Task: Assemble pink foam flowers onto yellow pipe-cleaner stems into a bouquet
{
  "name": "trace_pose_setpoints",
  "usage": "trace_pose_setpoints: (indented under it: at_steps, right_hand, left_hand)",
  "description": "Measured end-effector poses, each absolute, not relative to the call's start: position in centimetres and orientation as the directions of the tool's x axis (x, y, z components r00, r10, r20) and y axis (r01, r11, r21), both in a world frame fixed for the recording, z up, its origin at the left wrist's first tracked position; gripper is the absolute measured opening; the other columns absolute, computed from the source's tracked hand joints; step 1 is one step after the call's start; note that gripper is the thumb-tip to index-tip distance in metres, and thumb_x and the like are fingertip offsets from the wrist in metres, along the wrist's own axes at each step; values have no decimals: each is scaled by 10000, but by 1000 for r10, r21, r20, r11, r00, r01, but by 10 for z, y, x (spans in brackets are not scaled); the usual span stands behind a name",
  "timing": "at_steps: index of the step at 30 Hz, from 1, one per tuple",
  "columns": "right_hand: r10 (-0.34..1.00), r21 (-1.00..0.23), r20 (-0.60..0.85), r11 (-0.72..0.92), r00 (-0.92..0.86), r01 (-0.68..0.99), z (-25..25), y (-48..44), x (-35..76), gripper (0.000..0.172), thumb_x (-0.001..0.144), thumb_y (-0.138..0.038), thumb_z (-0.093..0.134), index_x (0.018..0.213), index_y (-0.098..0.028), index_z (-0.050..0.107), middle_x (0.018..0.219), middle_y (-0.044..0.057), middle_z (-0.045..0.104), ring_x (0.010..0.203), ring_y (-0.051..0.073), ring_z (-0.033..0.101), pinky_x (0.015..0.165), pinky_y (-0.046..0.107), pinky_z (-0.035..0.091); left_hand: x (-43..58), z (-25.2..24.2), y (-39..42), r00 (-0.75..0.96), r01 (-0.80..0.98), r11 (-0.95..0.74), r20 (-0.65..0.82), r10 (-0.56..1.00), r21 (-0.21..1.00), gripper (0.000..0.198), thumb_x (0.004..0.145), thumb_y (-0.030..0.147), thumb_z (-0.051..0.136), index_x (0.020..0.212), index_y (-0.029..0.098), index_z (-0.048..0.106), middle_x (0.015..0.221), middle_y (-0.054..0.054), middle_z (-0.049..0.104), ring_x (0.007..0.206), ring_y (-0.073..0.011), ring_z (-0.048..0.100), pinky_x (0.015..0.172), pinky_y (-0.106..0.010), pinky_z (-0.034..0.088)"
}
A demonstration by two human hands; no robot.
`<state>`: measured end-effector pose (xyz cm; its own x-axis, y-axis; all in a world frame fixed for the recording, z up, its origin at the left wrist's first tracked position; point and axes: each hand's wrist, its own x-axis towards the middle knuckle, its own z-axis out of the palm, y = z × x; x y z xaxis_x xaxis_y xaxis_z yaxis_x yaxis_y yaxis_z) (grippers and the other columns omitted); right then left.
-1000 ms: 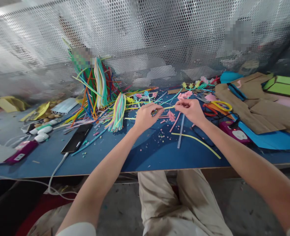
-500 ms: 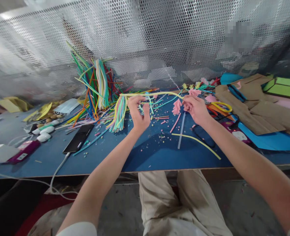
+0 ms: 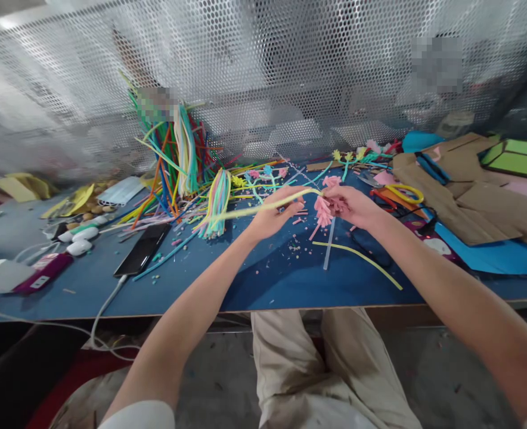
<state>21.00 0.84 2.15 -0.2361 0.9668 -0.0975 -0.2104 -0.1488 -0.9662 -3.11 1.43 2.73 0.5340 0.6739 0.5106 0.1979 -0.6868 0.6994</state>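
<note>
A long yellow pipe cleaner point(image 3: 241, 211) stretches leftward from my right hand point(image 3: 353, 205). The fingers of that hand are pinched around a cluster of pink fuzzy flowers point(image 3: 323, 210) and the end of the yellow stem. My left hand point(image 3: 272, 217) is just to the left, its thumb and fingers apart, with the stem passing across it; no firm grip on it shows. Below the flowers lie a translucent stick point(image 3: 329, 250) and a short yellow pipe cleaner point(image 3: 362, 257) on the blue table point(image 3: 263, 280).
Bundles of coloured pipe cleaners point(image 3: 185, 155) stand and lie at the back left. A phone point(image 3: 142, 250) with a cable is at the left. Yellow-handled scissors point(image 3: 404, 193), brown paper point(image 3: 460, 205) and blue sheets are at the right. A perforated metal screen point(image 3: 281, 71) rises behind.
The yellow pipe cleaner's free end has swung down and toward me. My left hand has shifted right, closer to my right hand, which has moved slightly; the pink flowers have turned with it.
</note>
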Motion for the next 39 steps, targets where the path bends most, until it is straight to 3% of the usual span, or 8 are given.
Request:
trace_pose_setpoints:
  at_steps: [8,13,20,25,28,33,36,39]
  right_hand:
    - [917,-958,-128,-213,-378,-193,20,12,214,185,702,-339,751,678,-192,643,630,2,629,519,115,495,521,263,428]
    - [894,-947,-63,-194,-444,-255,24,10,214,195,725,-341,715,640,-211,597,670,32,665,531,143,510,551,290,473]
    - [950,-944,-112,-193,-290,-267,19,10,203,191,706,-340,763,689,-201,633,686,2,636,572,124,509,574,267,475]
    - [1000,-977,10,10,3,-215,17,5,191,205,668,-340,781,632,-197,639,595,-22,578,521,105,422,499,267,352]
    - [986,-981,120,135,114,-138,17,4,189,173,675,-322,741,600,-193,654,582,-24,576,511,95,377,496,274,293]
    - [906,-923,382,367,179,116,14,3,189,133,730,-300,688,643,-200,692,648,-2,645,617,145,534,620,294,408]
    - [849,-836,495,407,185,369,15,-2,190,126,776,-318,681,736,-210,731,697,15,688,637,172,584,653,316,423]
    - [791,-688,597,416,136,595,19,-7,190,120,823,-321,666,807,-239,753,739,25,729,682,201,623,724,346,433]
  left_hand:
    - [-38,40,12,608,130,-680,484,630,722,363,999,539,558,1018,216,723,928,-70,731,712,-125,640,672,-280,541]
    - [-41,38,19,746,230,-829,455,487,510,271,1003,454,590,1043,252,766,1031,-81,765,960,-177,718,868,-334,574]
    - [-25,12,12,801,245,-947,507,318,206,270,1035,362,540,1097,211,754,1113,-104,752,1060,-186,731,949,-317,587]
    - [-8,-1,-3,754,309,-946,582,305,97,274,1060,322,490,1151,219,727,1044,-76,777,969,-160,750,920,-298,604]
    - [-3,-2,-9,723,365,-928,605,334,76,301,1071,326,459,1161,230,730,1048,-64,791,932,-144,757,856,-262,608]
    - [-1,3,-18,747,464,-886,534,395,5,340,1054,376,457,1129,267,770,893,-59,792,719,-138,723,605,-246,531]
    - [-2,7,-23,713,518,-855,549,436,6,315,1026,427,507,1136,315,780,746,-36,759,643,-144,678,595,-283,483]
    - [-5,14,-24,638,541,-841,650,413,4,259,1000,425,569,1132,353,780,745,-16,757,684,-165,662,659,-325,474]
